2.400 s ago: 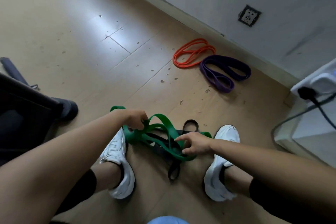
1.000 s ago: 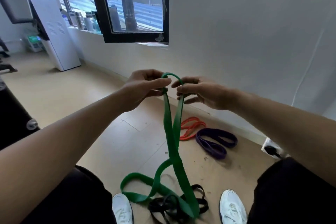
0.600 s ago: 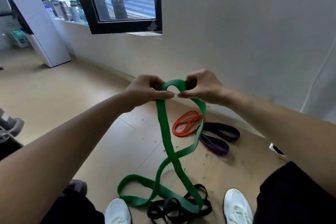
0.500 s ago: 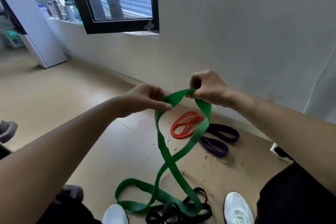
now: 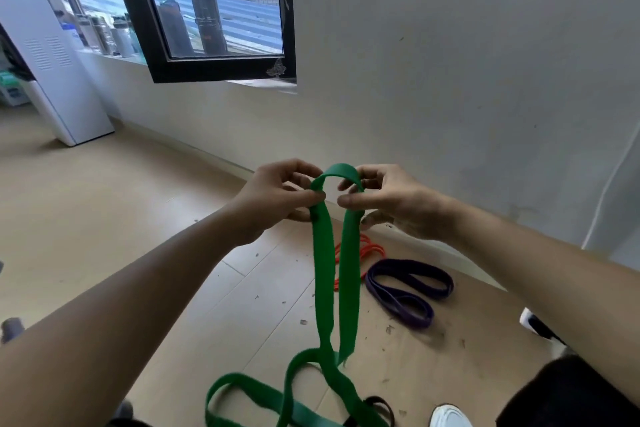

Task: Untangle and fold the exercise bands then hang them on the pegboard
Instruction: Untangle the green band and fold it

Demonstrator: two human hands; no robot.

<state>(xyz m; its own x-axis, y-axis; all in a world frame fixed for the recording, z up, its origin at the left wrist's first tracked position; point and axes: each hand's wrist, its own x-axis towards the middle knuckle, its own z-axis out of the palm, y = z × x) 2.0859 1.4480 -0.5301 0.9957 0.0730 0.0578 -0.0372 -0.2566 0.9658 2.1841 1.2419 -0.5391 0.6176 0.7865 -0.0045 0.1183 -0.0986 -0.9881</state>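
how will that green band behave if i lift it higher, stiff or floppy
Probably floppy: the green band hangs limp from where the left hand and right hand pinch its top loop, and its lower part curls loosely. Likely light, since fingertip pinches alone hold it up.

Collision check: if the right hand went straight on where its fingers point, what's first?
The right hand points at the left hand; it would likely meet those fingertips first, just past the green band loop both pinch.
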